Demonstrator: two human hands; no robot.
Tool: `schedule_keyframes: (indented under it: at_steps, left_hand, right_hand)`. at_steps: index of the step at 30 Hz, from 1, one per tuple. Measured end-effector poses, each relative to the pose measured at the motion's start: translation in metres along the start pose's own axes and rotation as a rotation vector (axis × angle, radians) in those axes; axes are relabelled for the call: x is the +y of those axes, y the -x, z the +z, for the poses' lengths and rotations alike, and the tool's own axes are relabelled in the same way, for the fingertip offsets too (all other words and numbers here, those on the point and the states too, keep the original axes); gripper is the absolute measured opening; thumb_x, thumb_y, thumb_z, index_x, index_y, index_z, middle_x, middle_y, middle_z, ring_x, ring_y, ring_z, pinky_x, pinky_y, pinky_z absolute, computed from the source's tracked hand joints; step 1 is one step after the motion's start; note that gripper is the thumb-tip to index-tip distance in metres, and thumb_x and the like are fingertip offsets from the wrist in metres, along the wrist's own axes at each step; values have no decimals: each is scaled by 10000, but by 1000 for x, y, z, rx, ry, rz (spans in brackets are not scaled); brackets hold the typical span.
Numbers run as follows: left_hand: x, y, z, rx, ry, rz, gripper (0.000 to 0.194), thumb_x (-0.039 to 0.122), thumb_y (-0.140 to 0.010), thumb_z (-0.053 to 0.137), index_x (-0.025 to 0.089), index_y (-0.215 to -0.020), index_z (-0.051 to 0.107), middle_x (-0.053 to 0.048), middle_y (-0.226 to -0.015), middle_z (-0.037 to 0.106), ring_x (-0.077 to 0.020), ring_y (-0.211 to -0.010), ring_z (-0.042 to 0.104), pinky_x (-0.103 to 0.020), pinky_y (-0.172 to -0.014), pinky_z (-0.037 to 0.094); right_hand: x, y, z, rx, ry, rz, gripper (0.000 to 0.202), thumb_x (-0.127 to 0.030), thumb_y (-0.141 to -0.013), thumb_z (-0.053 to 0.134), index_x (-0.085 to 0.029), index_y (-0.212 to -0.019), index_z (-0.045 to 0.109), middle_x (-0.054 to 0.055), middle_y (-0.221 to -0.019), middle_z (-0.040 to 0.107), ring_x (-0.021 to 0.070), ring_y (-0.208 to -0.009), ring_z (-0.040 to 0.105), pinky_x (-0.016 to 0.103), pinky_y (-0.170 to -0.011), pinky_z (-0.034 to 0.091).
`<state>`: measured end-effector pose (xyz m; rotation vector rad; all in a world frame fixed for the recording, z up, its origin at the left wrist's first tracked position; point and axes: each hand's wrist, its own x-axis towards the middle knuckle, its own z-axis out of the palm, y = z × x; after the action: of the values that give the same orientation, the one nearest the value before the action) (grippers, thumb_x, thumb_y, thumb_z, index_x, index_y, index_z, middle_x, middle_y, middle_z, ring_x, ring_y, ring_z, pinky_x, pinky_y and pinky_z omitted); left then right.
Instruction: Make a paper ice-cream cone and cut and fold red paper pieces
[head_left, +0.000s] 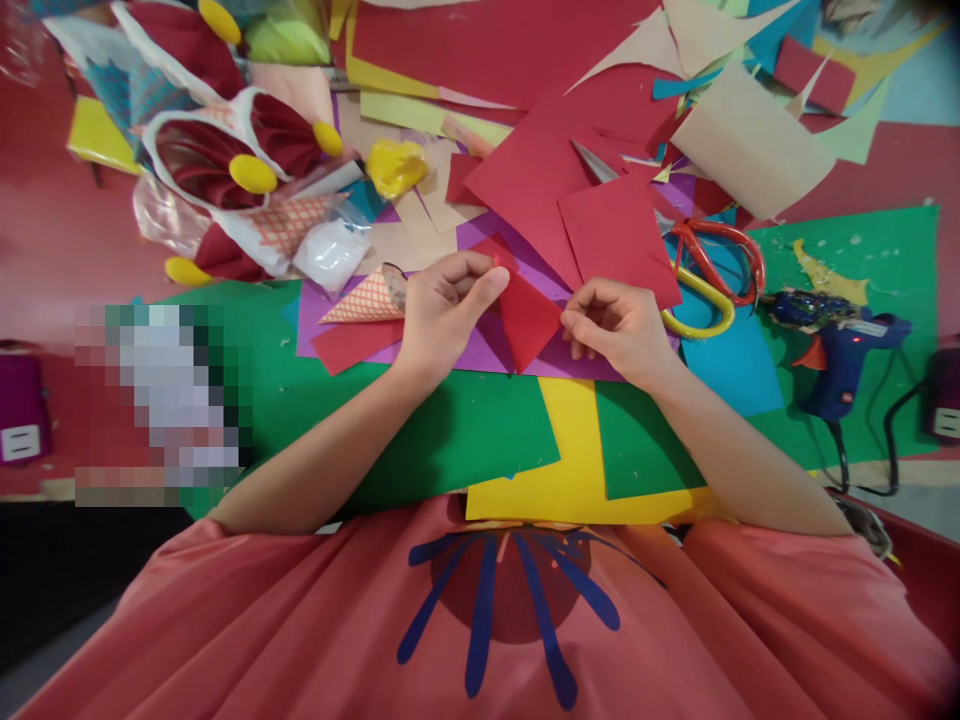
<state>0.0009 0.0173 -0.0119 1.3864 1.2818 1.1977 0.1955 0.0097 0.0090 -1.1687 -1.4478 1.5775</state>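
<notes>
A small piece of red paper [527, 318], with an edge that looks folded, is held up between my two hands. My left hand [452, 305] pinches its upper left corner between thumb and fingers. At its right corner, the fingertips of my right hand [616, 325] close on the paper. Beneath lies a purple sheet [472, 353]. Close to my left hand, a small checked paper cone [367, 298] rests on its side above a red strip [352, 347]. Scissors with red and yellow handles [701, 300] lie just right of my right hand, their blade partly under red paper.
A blue glue gun [834, 360] with a cord lies on green sheets [900, 260] at right. Decorated cones with dark red pleated paper [202, 165] stand at upper left, near a yellow bundle [396, 167]. Paper scraps [750, 140] cover the back.
</notes>
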Motion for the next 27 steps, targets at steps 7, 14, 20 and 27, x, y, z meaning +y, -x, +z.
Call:
schedule_keyframes:
  at_steps: [7,14,20,27]
  left_hand:
    - [-2,0,0,19,35,-36,503,689,-765,572,187,-760,604,13,-649,586,-94,-620,629,-197,-549,517]
    - [-3,-1,0,45,28,20,456,638,-793,584,183,-765,596,14,-658,602,-84,-594,629,-201,-543,524]
    - [-4,0,0,49,9,52,375,565,-834,585,198,-763,584,23,-651,588,-78,-585,612,-206,-542,515]
    - [-1,2,0,95,-17,23,371,555,-838,581,202,-726,575,31,-619,570,-70,-559,579,-198,-534,487]
  right_hand:
    - [0,-1,-1,-28,13,16,181,-274,-787,666,-166,-700,550,-36,-575,570,55,-440,545,174,-390,384]
    - [0,-1,-2,-65,22,40,172,-269,-789,670,-159,-719,558,-25,-606,597,53,-455,555,167,-391,391]
    - [-1,-1,-3,-93,46,35,175,-273,-804,659,-155,-722,560,-16,-619,608,56,-466,561,177,-405,386]
    - [-2,-2,-3,-114,31,22,193,-277,-796,680,-161,-705,554,-44,-573,579,54,-452,552,181,-418,391]
